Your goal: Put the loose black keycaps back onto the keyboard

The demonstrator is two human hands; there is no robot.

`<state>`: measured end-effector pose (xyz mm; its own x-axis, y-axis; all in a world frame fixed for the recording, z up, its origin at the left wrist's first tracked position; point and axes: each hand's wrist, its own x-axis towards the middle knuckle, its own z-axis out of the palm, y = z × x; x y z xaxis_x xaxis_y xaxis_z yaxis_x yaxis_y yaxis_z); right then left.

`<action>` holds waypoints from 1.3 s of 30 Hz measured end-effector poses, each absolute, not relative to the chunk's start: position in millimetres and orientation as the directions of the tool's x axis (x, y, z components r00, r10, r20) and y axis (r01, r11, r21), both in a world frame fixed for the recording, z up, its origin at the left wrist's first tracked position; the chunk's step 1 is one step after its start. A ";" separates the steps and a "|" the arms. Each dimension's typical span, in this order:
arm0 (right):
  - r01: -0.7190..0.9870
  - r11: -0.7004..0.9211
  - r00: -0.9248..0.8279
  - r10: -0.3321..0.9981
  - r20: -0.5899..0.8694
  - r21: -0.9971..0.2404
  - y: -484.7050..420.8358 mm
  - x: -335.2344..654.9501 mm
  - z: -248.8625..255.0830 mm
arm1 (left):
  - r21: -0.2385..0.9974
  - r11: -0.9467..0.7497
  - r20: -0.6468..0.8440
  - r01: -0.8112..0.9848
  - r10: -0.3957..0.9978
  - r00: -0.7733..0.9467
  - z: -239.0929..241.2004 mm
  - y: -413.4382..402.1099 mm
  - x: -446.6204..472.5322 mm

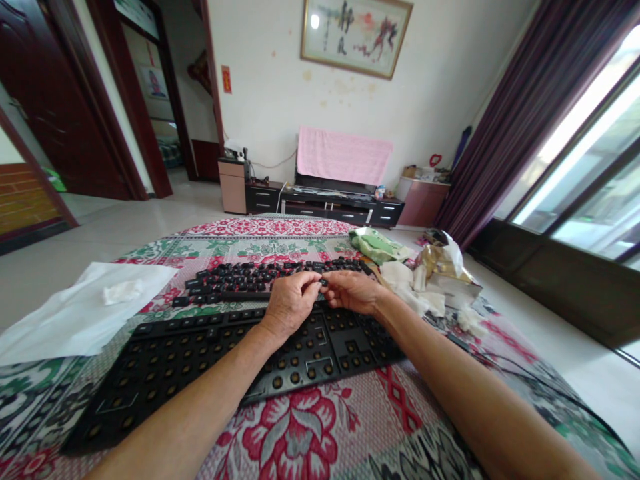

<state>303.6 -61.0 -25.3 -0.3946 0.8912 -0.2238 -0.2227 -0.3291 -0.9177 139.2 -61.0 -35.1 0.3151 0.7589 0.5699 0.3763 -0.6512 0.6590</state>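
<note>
My left hand [290, 304] and my right hand [354, 292] meet above the keyboard's far edge, fingertips pinched together. Between them is a small black keycap [323, 283], mostly covered by the fingers. Below lies a black keyboard [200, 370] with most of its caps off, so rows of round brownish key seats show. A row of caps [193, 323] remains along its upper left edge. Many loose black keycaps [235, 275] are spread on the cloth just behind it, partly hidden by my hands.
A patterned tablecloth [295, 433] covers the table. On the left lies a white sheet [65, 313] with a folded tissue [123, 292]. At the right are crumpled tissues [407, 283], a tissue box [455, 283], a green packet [380, 245] and a black cable [555, 390].
</note>
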 end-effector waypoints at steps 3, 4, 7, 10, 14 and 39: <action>-0.142 -0.293 -0.376 0.900 -0.222 -0.946 -61.1 305.5 -22.7 | 0.634 -0.650 0.568 0.419 0.759 0.318 -36.0 -61.2 139.2; -0.093 -0.263 -0.358 0.909 -0.215 -0.960 -61.7 306.9 -20.2 | 0.631 -0.648 0.568 0.427 0.760 0.316 -36.3 -61.1 139.2; 0.092 -0.090 -0.306 0.945 -0.115 -0.992 -65.1 312.4 -9.3 | 0.628 -0.643 0.568 0.438 0.763 0.307 -37.0 -60.8 139.7; 0.280 0.113 -0.327 0.945 0.016 -0.953 -69.2 316.6 0.5 | 0.626 -0.648 0.574 0.434 0.759 0.307 -37.1 -61.2 140.2; 0.459 0.301 -0.382 0.916 0.120 -0.836 -71.0 315.5 2.8 | 0.609 -0.655 0.574 0.447 0.753 0.322 -36.9 -62.4 140.4; 0.739 0.278 -0.402 0.913 -0.072 -0.614 -69.6 333.7 -8.3 | 0.389 -0.763 0.528 0.516 0.644 0.554 -46.9 -62.3 142.2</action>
